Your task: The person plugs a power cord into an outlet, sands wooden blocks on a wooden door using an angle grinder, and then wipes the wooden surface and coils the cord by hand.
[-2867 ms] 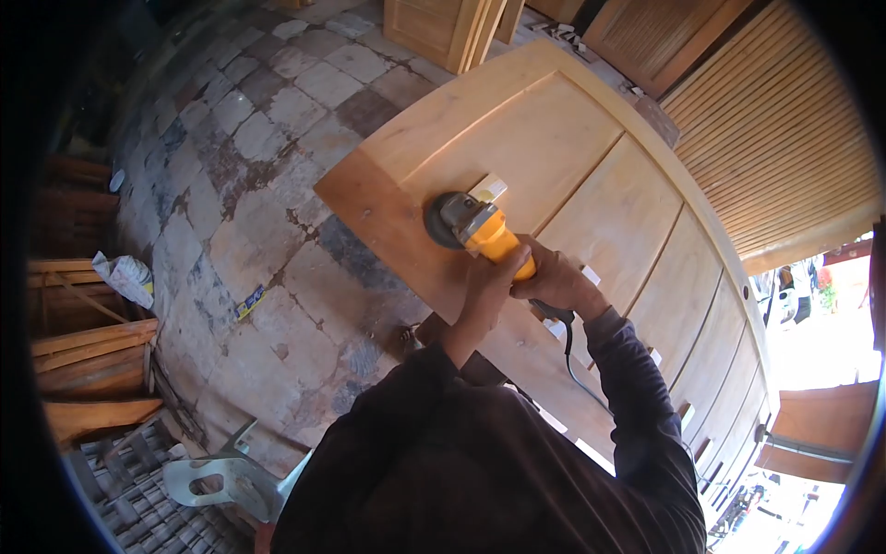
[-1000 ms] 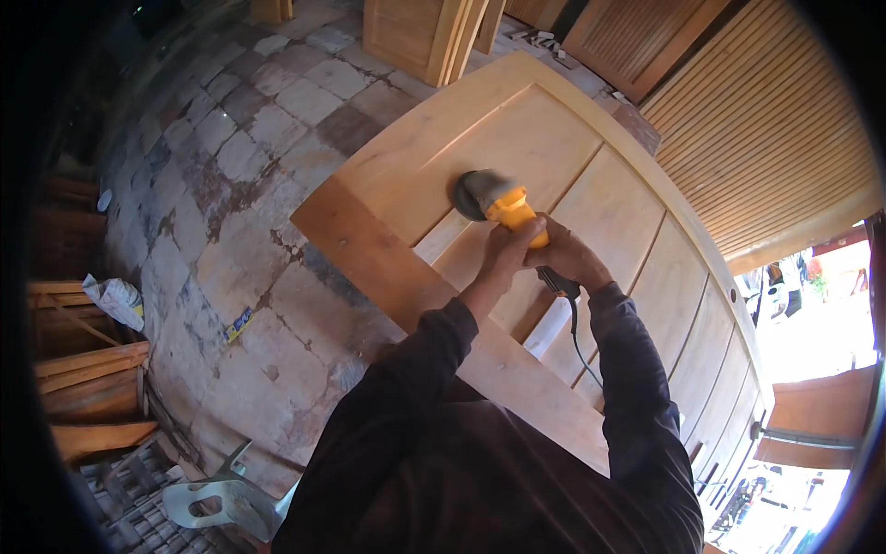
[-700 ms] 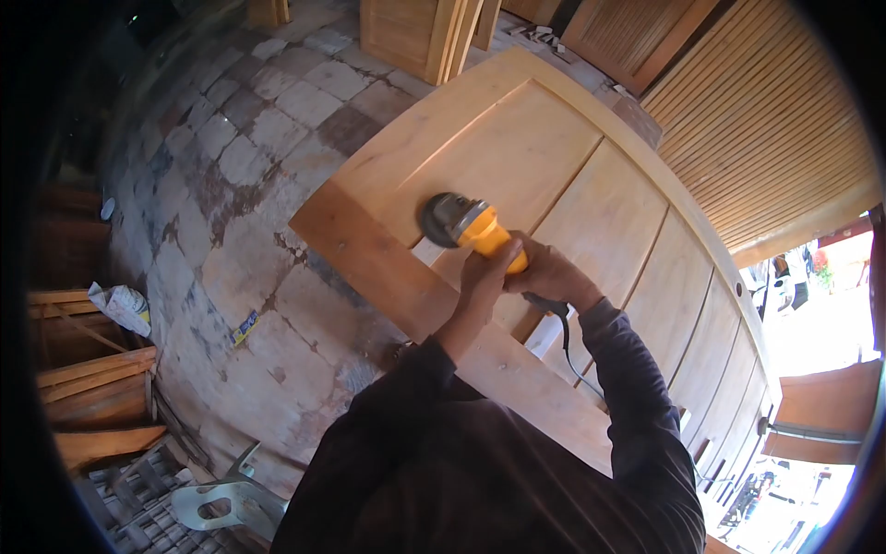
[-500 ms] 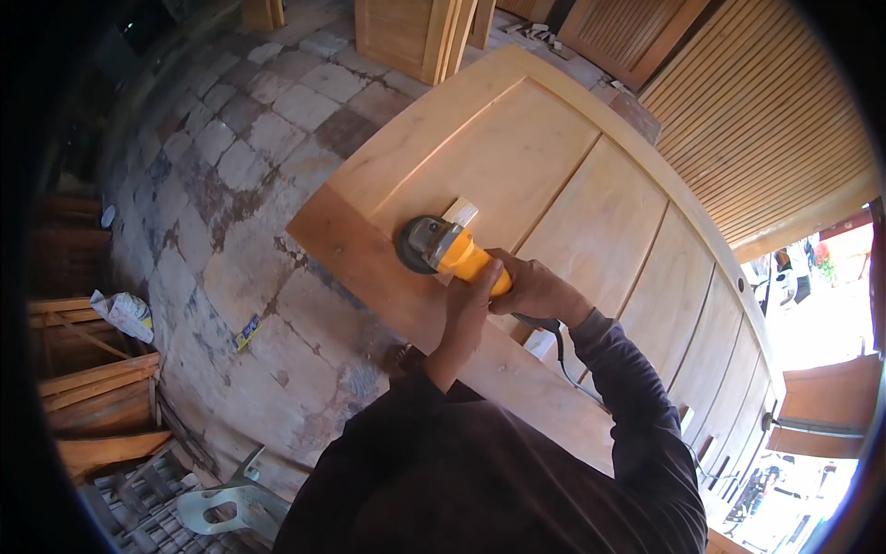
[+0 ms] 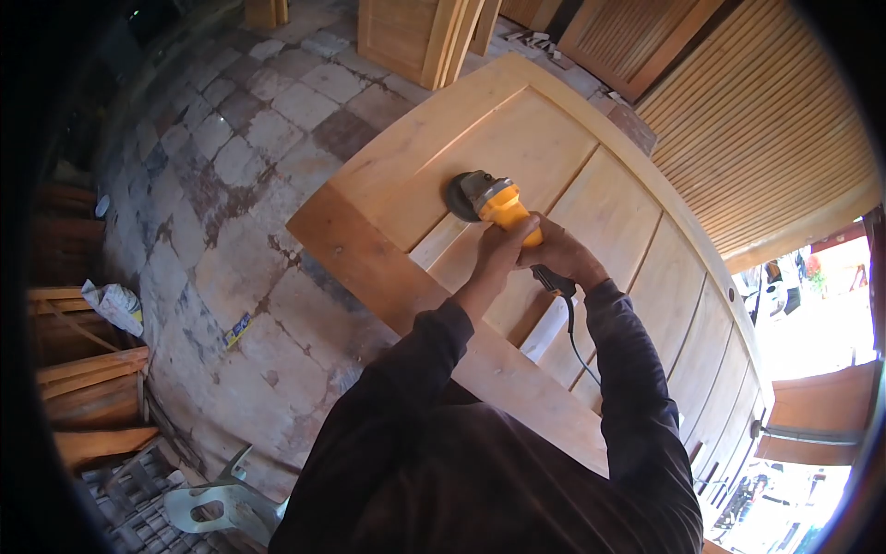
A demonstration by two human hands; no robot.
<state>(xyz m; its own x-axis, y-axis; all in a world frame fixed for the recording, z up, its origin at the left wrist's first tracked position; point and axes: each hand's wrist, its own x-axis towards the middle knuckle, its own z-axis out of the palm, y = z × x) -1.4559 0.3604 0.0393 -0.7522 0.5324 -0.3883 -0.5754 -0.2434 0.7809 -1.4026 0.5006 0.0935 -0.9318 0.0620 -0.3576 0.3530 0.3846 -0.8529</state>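
A yellow angle grinder with a dark round disc is over the upper left part of a large wooden door panel. My left hand is closed round the near side of its body. From the right, my right hand wraps the rear of the handle. A black power cord hangs from the back of the grinder across the door. Whether the disc touches the wood, I cannot tell. Pale wood blocks lie on the door below my hands.
Ribbed wooden panels lean at the right, and more doors stand at the back. Stacked timber and a white bag are at the left. A pale plastic chair is at the lower left, on a worn tiled floor.
Both hands have moved the grinder up and to the right, away from the door's lower left edge. More of the pale block on that edge now shows.
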